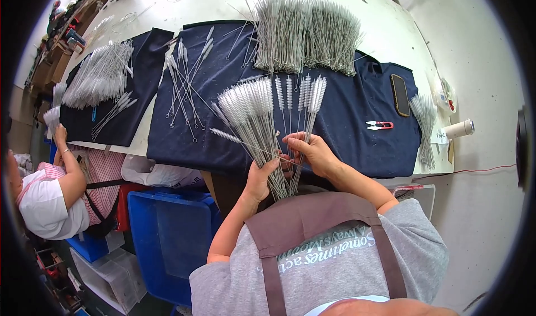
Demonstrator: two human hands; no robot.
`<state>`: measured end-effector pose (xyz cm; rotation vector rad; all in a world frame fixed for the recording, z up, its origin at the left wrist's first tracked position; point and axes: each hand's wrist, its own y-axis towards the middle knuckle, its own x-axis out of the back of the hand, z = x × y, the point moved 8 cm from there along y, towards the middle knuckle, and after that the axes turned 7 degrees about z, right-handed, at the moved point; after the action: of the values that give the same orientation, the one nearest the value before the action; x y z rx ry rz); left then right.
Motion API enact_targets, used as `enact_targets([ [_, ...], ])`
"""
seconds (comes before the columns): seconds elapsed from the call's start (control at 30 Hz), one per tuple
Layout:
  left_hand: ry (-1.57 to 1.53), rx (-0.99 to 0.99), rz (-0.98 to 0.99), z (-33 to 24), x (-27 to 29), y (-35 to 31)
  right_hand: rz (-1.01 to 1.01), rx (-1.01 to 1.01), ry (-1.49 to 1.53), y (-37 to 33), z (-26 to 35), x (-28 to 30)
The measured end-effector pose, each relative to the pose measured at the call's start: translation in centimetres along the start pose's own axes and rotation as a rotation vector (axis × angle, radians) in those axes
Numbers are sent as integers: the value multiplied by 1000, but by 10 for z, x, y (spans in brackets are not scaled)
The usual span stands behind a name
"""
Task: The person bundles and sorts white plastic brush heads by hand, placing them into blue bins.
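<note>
A thick bundle of wire brushes [245, 101] with white bristle heads fans upward in my left hand [260, 177], whose fingers wrap round the thin stems. One brush [226, 135] sticks out to the left, tilted across the others. My right hand [310, 151] pinches the stems of several more brushes [314, 92], held just beside the bundle. Both hands are close together over the near edge of the dark blue cloth [346, 126]. The fingertips of the right hand are partly hidden behind the stems.
Large stacks of brushes [306, 34] stand at the back of the white table [212, 0]. Loose brushes [187, 87] lie on the left. Red-handled thread snips [381, 125] and a phone [400, 95] rest at the right. Another person [56, 193] handles brushes at far left. A blue bin [167, 238] stands below.
</note>
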<state>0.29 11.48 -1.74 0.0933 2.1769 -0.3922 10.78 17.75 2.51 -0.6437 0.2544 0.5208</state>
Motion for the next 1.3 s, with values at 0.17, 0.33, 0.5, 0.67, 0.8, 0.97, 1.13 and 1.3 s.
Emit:
enact_targets([
  [0.17, 8, 1, -44, 0, 4, -1, 44, 43, 5, 0, 2, -9],
  [0.33, -6, -17, -46, -3, 4, -4, 53, 83, -82, 4, 2, -14],
  [0.5, 27, -50, -98, -6, 7, -3, 82, 76, -134, 6, 5, -24],
  [0.67, 207, -234, -126, -21, 3, -3, 226, 160, -392, 8, 6, -38],
  [0.8, 154, -220, -181, -18, 1, -4, 165, 263, -795, 6, 11, -38],
  [0.97, 50, -131, -146, -14, 7, -11, 298, 92, -389, 5, -5, -26],
  [1.13, -53, -88, -98, -11, 6, -13, 135, 69, -6, -2, -13, -13],
  [1.3, -122, -63, -29, -10, 3, -15, 44, 57, 26, 7, -10, -9],
])
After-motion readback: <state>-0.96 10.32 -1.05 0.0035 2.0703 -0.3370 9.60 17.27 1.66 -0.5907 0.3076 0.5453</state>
